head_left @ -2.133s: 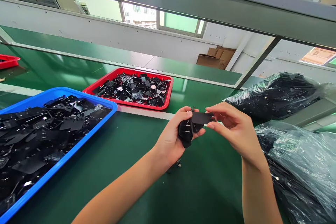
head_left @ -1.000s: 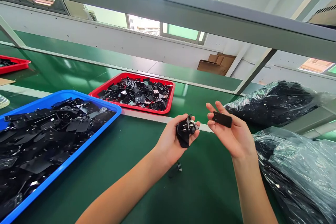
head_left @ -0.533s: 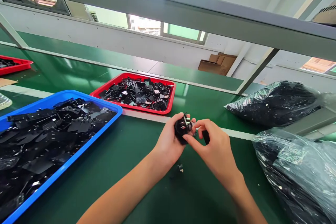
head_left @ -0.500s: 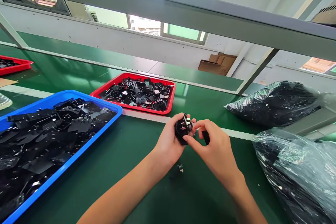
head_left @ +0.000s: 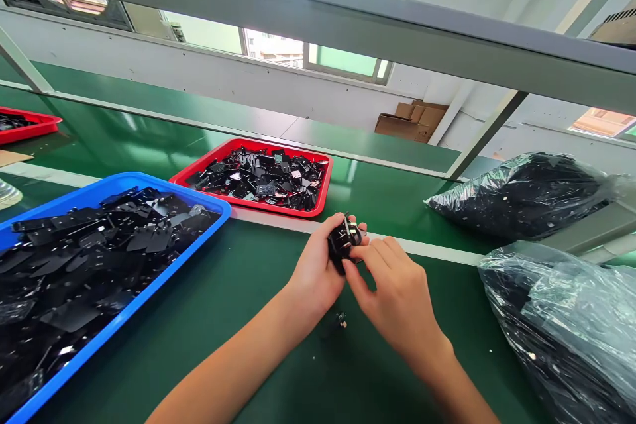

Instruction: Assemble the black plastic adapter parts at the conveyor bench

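Observation:
A small black plastic part with shiny metal bits [head_left: 342, 238] is held up over the green table by my left hand [head_left: 318, 265], its fingers wrapped round the part from behind. My right hand [head_left: 392, 285] touches the near right side of the same part, thumb and forefinger pinched at its lower edge. The fingertips hide exactly what the pinch grips. Just below the hands, a tiny dark electronic piece with pale spots [head_left: 340, 320] lies on the green table top [head_left: 278, 371].
A blue tray [head_left: 163, 278] heaped with flat black pieces stands at left. Behind it is a red tray [head_left: 251, 144] of small black parts; another red tray [head_left: 47, 124] sits far left. Plastic bags of black parts [head_left: 527, 195] lie at right. A grey beam [head_left: 318, 20] crosses above.
My right hand has come in closer to the black part, its thumb and forefinger now against it. The dark piece seen earlier under the right fingers is out of sight.

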Tool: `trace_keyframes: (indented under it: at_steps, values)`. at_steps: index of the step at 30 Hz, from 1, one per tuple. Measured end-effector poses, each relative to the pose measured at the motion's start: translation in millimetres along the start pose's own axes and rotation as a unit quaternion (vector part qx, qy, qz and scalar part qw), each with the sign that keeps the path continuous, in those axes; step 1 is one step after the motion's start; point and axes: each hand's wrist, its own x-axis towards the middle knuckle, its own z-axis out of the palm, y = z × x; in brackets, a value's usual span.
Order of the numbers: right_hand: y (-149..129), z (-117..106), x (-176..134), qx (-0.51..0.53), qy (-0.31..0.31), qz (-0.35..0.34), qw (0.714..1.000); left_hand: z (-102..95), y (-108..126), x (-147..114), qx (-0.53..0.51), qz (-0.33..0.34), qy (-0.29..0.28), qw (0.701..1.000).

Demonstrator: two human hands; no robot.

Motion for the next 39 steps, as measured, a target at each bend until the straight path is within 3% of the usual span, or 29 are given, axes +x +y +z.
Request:
trace_keyframes:
  at_steps: [6, 12, 26, 30, 35, 39]
  values:
    - [1, -2, 2, -0.019, 0.011, -0.063, 0.998, -1.6, 2, 1, -0.011, -0.007, -0.009, 1.0]
    - [0, -1, 1, 0.029, 0.019, -0.117, 0.993, -1.8, -1, -1, -0.01, -0.02, -0.037, 0.999]
    - [2, 7, -2, 0.058, 0.035, -0.143, 0.987, -3.2, -2, -1, -0.031, -0.062, -0.035, 0.997]
    - [3, -2, 0, 0.107, 0.049, -0.126, 0.985, -0.7, 0, -3, -0.02, -0.064, -0.026, 0.997]
    - [2, -10, 4, 0.173, 0.071, -0.068, 0.98, 2.7, 6, -5, -0.031, -0.019, 0.003, 0.999]
    - [1, -2, 4, 0.221, 0.027, -0.017, 0.975, 2.7, 4, -3, -0.016, -0.04, -0.009, 0.999]
